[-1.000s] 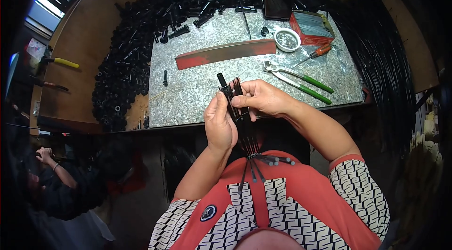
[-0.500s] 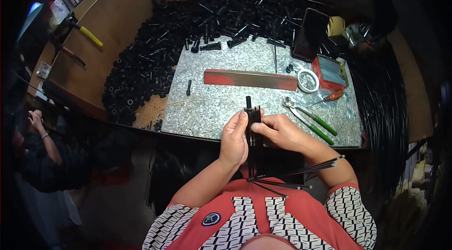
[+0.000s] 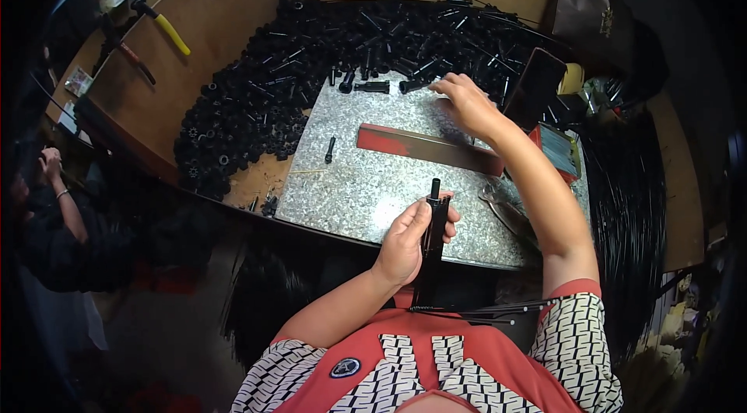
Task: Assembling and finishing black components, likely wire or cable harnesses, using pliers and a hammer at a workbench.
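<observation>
Left hand (image 3: 406,240) sits low centre of frame, clamped around a black bundle of thin rods (image 3: 430,246), held upright with a small black cap at the top; the bundle's lower end runs down toward the red patterned shirt (image 3: 436,370). Right hand (image 3: 467,102) is up in the upper centre, arm fully stretched, fingers spread loosely over the far edge of the grey stone slab (image 3: 366,187), right at the heap of black plastic parts (image 3: 311,63). Can't tell whether it has pinched anything; nothing visible in it.

Diff vs half a second ago: both hands were together on the bundle at the near edge of the slab. Now they're well apart: the right has let go and reached out to the heap, the left alone keeps the bundle. The view has also tilted, so the slab sits more central.

Around:
- Red-and-dark flat bar (image 3: 428,150) lies across the slab, between the two hands; the right forearm crosses over its right end.
- Single black pin (image 3: 330,150) lies on the slab left of the bar; a few larger black pieces (image 3: 372,87) at the slab's far edge, just left of the right hand.
- Pliers (image 3: 506,211) on the slab's right side, partly hidden under the right forearm.
- Dark upright phone-like slab (image 3: 534,89) just right of the right hand.
- Yellow-handled tool (image 3: 162,22) on the wooden bench (image 3: 202,47), upper left.
- Mass of black rods (image 3: 622,218) down the right side.
- Another person's arm (image 3: 66,203) at the left edge, clear of the work.
</observation>
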A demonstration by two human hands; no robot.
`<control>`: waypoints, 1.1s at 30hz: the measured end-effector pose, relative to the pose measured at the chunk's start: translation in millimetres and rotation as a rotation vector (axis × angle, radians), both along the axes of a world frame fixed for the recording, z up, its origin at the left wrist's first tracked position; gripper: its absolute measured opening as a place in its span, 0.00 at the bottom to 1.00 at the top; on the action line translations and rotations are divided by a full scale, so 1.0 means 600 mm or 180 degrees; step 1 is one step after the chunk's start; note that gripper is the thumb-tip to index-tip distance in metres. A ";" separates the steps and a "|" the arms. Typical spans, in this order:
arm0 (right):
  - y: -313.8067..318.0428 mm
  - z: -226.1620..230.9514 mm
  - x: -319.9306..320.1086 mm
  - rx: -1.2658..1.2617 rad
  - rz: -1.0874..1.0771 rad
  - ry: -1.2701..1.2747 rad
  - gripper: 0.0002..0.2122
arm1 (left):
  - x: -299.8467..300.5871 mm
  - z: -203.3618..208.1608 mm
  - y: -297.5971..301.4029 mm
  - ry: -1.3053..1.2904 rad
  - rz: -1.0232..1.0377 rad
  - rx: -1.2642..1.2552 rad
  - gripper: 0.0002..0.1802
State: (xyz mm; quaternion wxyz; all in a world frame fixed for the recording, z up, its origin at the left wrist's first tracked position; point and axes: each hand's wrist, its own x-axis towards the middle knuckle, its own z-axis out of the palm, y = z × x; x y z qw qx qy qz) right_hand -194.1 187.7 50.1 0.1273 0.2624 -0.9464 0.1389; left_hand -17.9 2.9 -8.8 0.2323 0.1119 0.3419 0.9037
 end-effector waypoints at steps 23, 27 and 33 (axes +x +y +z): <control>0.011 0.090 0.142 -0.2171 0.0026 -0.2344 0.10 | 0.015 0.016 0.002 0.0095 0.0125 -0.0145 0.25; 0.021 0.110 0.187 -0.2312 0.0584 -0.2674 0.08 | 0.016 0.023 0.015 0.0176 0.0092 -0.0203 0.25; 0.000 0.120 0.210 -0.2153 0.0705 -0.2677 0.11 | 0.021 0.020 0.025 0.0204 0.0140 -0.0307 0.20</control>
